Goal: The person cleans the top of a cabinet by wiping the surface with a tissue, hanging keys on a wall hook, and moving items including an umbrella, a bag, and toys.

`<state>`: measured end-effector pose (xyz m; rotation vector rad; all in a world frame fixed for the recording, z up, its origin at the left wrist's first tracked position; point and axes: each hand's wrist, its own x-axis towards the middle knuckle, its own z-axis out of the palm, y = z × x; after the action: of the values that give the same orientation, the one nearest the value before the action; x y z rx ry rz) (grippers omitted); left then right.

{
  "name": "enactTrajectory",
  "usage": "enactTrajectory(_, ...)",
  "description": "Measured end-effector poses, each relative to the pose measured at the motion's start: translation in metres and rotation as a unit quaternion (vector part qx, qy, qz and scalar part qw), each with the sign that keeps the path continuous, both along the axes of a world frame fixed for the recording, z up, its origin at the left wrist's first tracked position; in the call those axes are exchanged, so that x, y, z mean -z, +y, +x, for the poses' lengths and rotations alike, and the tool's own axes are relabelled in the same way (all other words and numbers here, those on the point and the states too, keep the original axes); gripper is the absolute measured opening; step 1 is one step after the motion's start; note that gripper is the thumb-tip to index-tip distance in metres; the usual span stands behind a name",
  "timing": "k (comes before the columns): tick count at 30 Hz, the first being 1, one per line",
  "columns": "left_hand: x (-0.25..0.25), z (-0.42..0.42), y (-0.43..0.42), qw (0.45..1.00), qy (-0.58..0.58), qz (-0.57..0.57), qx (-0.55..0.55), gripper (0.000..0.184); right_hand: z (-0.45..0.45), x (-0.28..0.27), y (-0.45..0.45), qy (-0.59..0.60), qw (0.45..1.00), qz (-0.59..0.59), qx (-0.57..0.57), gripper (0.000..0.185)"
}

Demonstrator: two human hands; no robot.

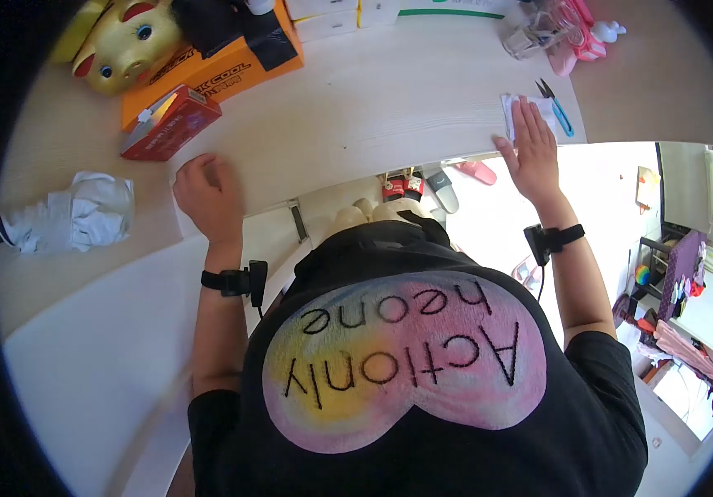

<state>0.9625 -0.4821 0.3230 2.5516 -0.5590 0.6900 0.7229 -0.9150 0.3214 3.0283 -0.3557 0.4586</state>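
My left hand (pixel 207 195) rests on the desk's front edge with its fingers curled in, and nothing shows in it. Just beyond it stands a red box (pixel 172 124) with a torn-open top. Flat on a folded white cloth or tissue (pixel 507 106) lies my right hand (pixel 530 147), fingers stretched out and thumb apart. Beside those fingers, to the right, is a pair of thread snips (pixel 561 114) with a blue handle and dark blades.
An orange box (pixel 245 83) and a golden pig figure (pixel 129 45) stand at the back left. White fabric in a clear wrap (pixel 83 215) lies at far left. A clear container (pixel 526 40) and a pink item (pixel 576 41) sit back right. Slippers (pixel 441 190) are on the floor.
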Motion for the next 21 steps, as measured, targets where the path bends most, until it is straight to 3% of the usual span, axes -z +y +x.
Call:
enactTrajectory(1,-0.002,-0.001,0.0,1.0,-0.007,0.006,0.013,0.019,0.003,-0.001,0.006,0.001,1.0,-0.005,0.009,0.072)
enactTrajectory(3,-0.001,0.0,-0.001,1.0,-0.012,-0.003,0.014,0.019,0.023,0.0,0.041,-0.013,0.99,0.099,-0.096,0.073)
enactTrajectory(5,0.0,0.0,-0.002,1.0,-0.019,-0.013,0.017,0.018,0.051,-0.013,0.099,0.048,0.957,0.187,-0.214,0.071)
enactTrajectory(7,-0.002,-0.002,-0.003,1.0,0.005,-0.01,0.009,0.017,0.079,-0.019,0.149,0.074,0.923,0.183,-0.33,0.071)
enactTrajectory(10,0.002,-0.001,-0.002,1.0,0.0,-0.007,0.012,0.016,0.129,-0.014,0.161,0.082,0.912,0.149,-0.372,0.068)
enactTrajectory(11,0.001,-0.001,-0.002,1.0,-0.003,-0.008,0.012,0.016,0.141,-0.01,0.147,0.08,0.913,0.147,-0.373,0.068)
enactTrajectory(15,0.0,-0.003,-0.006,1.0,0.002,-0.021,0.009,0.014,0.159,0.0,0.032,0.073,0.984,0.098,-0.129,0.064)
enactTrajectory(17,0.0,-0.003,-0.005,1.0,-0.004,-0.018,0.002,0.014,0.137,0.001,-0.013,0.038,0.998,0.008,-0.043,0.064)
enactTrajectory(20,0.0,-0.002,-0.006,1.0,0.013,-0.018,-0.002,0.013,0.131,-0.012,0.002,0.133,0.99,0.044,-0.015,0.068)
enactTrajectory(21,-0.001,-0.003,-0.006,1.0,0.008,-0.027,0.004,0.013,0.135,-0.014,0.019,0.162,0.981,0.062,-0.083,0.069)
